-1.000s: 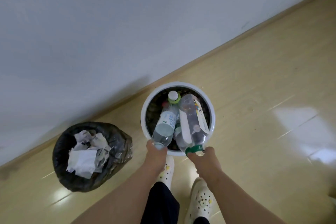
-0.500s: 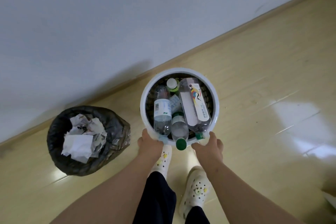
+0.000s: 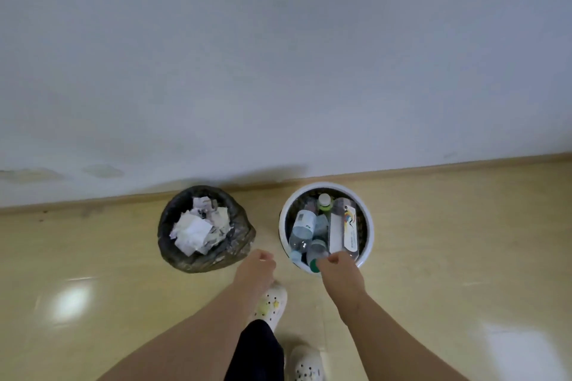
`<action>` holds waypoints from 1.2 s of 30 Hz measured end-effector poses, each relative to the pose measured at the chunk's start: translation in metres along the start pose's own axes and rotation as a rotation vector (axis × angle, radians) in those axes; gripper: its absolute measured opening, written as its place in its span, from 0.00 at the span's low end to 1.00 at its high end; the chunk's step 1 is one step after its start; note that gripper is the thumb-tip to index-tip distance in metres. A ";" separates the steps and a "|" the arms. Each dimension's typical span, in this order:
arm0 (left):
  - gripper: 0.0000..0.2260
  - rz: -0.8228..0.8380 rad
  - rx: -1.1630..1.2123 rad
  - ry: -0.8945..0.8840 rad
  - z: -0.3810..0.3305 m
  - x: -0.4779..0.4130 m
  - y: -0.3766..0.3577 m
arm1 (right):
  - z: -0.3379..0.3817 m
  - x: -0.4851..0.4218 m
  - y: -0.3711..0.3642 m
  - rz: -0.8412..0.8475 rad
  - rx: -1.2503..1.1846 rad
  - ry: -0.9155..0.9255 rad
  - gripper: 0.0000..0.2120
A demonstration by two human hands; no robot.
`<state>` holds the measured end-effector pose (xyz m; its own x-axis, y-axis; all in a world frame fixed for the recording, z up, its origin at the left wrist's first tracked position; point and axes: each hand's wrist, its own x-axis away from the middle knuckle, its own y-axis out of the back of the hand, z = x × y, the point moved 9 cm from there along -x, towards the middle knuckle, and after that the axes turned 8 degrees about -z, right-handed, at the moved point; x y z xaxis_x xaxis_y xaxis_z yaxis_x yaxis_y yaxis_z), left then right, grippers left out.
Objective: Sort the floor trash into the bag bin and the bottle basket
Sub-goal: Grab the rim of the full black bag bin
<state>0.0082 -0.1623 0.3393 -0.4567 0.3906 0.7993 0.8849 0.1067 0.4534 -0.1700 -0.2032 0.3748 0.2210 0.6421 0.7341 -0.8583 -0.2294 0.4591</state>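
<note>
The white round bottle basket (image 3: 368, 226) stands on the floor by the wall and holds several plastic bottles (image 3: 303, 226), one with a green cap (image 3: 314, 266) at the near rim. To its left stands the black bag bin (image 3: 238, 244), filled with crumpled paper (image 3: 198, 226). My right hand (image 3: 339, 267) lies over the basket's near rim with fingers curled on it. My left hand (image 3: 257, 266) hangs between bin and basket, fingers loosely curled, holding nothing.
A pale wall (image 3: 278, 71) with a wooden skirting board (image 3: 464, 165) runs right behind both containers. My feet in white clogs (image 3: 269, 306) stand on the glossy beige floor (image 3: 93, 288) just in front of them.
The basket has gone from held up in both hands to standing by the wall beside the bin. My left hand has let go of its rim and drawn back to the left.
</note>
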 end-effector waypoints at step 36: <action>0.15 -0.078 0.996 -0.119 0.153 -0.394 0.042 | -0.082 -0.253 -0.404 0.129 -0.111 0.183 0.20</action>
<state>0.2395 -0.1720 -0.0164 -0.5528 0.4331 0.7119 0.5512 0.8308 -0.0774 0.0832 -0.2129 -0.0377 0.0279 0.7367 0.6756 -0.9217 -0.2427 0.3027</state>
